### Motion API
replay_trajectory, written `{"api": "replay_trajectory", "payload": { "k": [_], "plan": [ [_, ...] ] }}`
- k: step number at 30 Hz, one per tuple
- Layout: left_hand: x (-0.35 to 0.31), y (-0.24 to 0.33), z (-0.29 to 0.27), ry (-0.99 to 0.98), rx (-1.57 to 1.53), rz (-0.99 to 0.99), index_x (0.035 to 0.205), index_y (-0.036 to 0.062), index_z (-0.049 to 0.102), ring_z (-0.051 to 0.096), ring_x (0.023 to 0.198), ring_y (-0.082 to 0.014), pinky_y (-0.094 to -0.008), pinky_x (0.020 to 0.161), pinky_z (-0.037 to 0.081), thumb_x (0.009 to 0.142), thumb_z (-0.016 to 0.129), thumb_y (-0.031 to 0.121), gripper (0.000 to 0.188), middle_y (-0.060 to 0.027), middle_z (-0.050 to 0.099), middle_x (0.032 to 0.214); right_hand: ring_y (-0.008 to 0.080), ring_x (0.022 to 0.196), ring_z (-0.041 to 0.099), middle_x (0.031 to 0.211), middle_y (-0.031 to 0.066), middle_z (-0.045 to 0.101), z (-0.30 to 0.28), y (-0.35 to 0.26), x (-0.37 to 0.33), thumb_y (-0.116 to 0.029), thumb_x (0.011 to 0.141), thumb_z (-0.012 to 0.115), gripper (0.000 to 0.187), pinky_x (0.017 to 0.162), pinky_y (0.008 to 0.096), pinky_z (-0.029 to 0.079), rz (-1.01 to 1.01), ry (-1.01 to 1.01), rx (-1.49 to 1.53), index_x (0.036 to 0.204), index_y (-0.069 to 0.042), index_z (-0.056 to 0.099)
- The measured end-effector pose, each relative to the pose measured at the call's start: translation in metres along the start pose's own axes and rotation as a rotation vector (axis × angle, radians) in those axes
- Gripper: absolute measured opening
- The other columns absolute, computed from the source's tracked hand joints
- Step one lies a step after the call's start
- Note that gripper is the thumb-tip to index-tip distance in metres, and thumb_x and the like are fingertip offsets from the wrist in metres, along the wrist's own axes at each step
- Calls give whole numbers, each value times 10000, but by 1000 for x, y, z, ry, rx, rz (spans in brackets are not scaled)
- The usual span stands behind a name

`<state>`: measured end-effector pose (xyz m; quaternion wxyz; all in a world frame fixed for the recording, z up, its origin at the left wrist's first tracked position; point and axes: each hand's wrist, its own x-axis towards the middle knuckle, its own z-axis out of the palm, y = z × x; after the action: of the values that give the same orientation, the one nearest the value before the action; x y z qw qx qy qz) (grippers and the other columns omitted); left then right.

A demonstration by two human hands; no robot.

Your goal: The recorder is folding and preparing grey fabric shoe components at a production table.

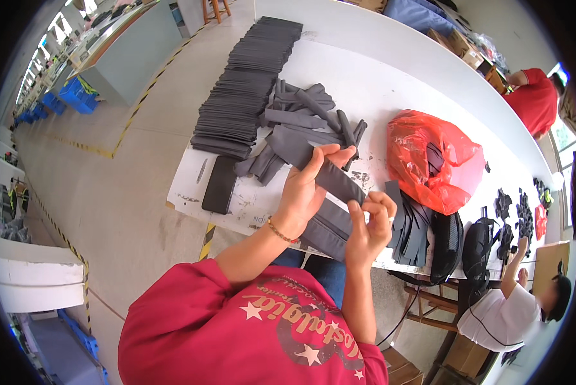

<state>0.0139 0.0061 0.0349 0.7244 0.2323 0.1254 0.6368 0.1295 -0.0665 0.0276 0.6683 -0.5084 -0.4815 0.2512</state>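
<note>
A dark grey fabric strip (340, 182) is stretched between my hands above the near edge of the white table. My left hand (304, 189) grips it near the middle, thumb and fingers closed round it, while its broader end rises past the fingers to the upper left. At the strip's lower right end, my right hand (372, 228) pinches the cloth between thumb and fingers. Below the hands lie more dark fabric pieces (326, 226), partly hidden by them. Just beyond, a loose heap of dark strips (294, 119) covers part of the table.
A long row of stacked dark strips (237, 86) runs along the table's left side, near a black flat rectangular object (220, 185). To the right are a red plastic bag (406, 151), a fan of strips (411, 234) and a black mesh bag (447, 244). Two people (503, 314) work nearby.
</note>
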Motion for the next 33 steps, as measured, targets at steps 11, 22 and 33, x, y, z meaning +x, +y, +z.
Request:
{"api": "replay_trajectory", "payload": {
  "k": [11, 22, 33],
  "plan": [
    [-19, -10, -4, -222, -64, -152, 1151, 51, 594, 558, 1195, -350, -506, 1107, 344, 1010, 464, 285, 302, -125, 686, 1093, 49, 712, 457, 809, -26, 557, -17, -23, -9, -83, 928, 618, 84, 653, 197, 378, 208, -35, 71, 892, -10, 599],
    [-7, 10, -16, 101, 401, -225, 1030, -10, 668, 673, 849, -142, -244, 734, 536, 895, 672, 124, 191, -98, 700, 953, 15, 675, 456, 758, -60, 556, -53, 1, 1, -98, 907, 674, 101, 603, 171, 362, 276, 15, 30, 891, -12, 623],
    [16, -11, -95, 95, 1183, 78, 946, 12, 685, 573, 721, -42, -209, 635, 470, 862, 698, 84, 111, 25, 658, 813, 82, 624, 485, 691, 16, 581, -90, 61, -32, -97, 840, 715, 125, 577, 243, 398, 423, -48, -432, 839, 13, 656]
  ]
}}
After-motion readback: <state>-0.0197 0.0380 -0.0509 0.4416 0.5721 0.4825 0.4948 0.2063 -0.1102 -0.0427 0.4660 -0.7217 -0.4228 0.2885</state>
